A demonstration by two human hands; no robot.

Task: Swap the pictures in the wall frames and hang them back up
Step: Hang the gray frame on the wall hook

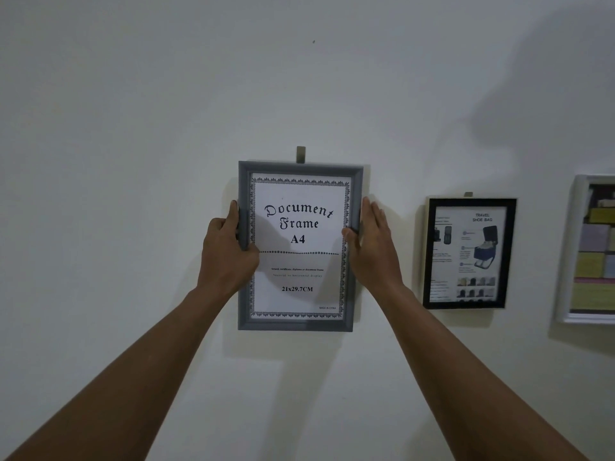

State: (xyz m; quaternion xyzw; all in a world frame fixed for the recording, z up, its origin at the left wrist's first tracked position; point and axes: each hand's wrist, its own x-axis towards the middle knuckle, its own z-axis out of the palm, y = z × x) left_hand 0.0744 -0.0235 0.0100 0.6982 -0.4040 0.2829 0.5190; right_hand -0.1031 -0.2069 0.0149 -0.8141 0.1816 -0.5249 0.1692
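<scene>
Frame (297,261) sits flat on the wall (133,128), top rail just under the hook (300,154) — can't tell if the hanger at the back has caught. Your L hand (226,251) grips the left rail, fingers curled round it, thumb on the front. R hand (372,247) isn't gripping: fingers straight along the right rail, thumb tip on the front edge. Risk: let go before it's hooked and the frame drops, prob. corner-first. R side has no real hold, so a slip there would swing it on your L grip. Black frame (469,252) hangs well apart to the right, white frame (589,249) beyond — no clash likely.
</scene>
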